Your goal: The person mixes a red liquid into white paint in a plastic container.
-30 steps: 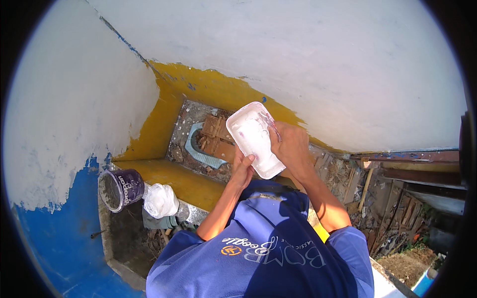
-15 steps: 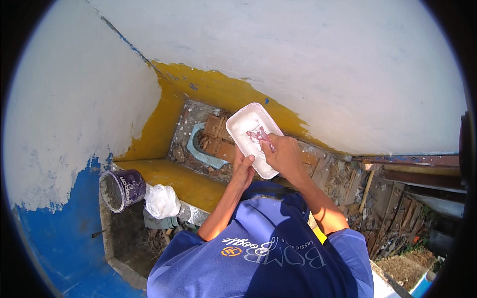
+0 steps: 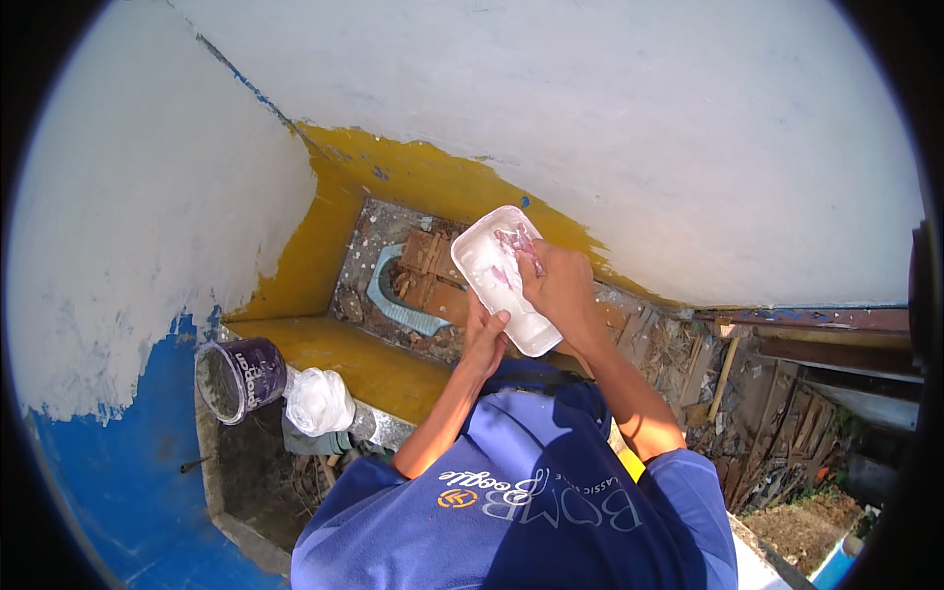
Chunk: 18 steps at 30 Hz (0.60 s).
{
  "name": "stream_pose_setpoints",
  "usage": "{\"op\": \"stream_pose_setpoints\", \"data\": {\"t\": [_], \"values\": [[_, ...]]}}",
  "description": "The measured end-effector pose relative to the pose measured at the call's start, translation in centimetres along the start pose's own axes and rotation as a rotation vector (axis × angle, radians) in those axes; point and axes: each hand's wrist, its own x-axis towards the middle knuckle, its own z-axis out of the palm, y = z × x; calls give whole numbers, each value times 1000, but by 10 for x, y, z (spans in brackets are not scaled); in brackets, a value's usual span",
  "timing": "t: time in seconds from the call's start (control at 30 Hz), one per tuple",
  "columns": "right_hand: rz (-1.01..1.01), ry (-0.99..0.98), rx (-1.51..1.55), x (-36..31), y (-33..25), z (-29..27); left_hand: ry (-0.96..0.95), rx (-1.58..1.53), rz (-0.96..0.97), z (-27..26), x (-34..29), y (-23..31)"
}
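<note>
My left hand (image 3: 485,336) grips the lower left edge of a white, pinkish-rimmed rectangular tray (image 3: 532,335), thumb over the rim. White paste (image 3: 482,258) coats the tray's floor. My right hand (image 3: 560,285) reaches over the tray's right side, its fingers closed on a small pinkish piece smeared with white (image 3: 517,242), perhaps a scraper. That piece touches the paste near the tray's far end. The fingers partly cover it, so its full shape is hidden.
White-coated walls (image 3: 629,128) meet at a corner above yellow (image 3: 393,162) and blue (image 3: 128,482) paint. A dark purple bucket (image 3: 258,374) and white plastic bag (image 3: 320,401) rest on a ledge at left. Below lie a light-blue curved piece (image 3: 393,305) and wood scraps (image 3: 787,433).
My right hand has pushed the pinkish piece toward the tray's far end, and the paste there is spread differently. The tray has shifted only slightly; my left hand keeps its grip.
</note>
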Motion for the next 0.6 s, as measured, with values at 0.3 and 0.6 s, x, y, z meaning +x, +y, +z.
{"op": "stream_pose_setpoints", "data": {"t": [0.3,0.6], "values": [[33,-97,72,0,-3,-6,-28,-33,-36,-6,-1,-8],[34,-63,20,-10,0,-9,-33,-54,-62,-10,-3,-10]]}}
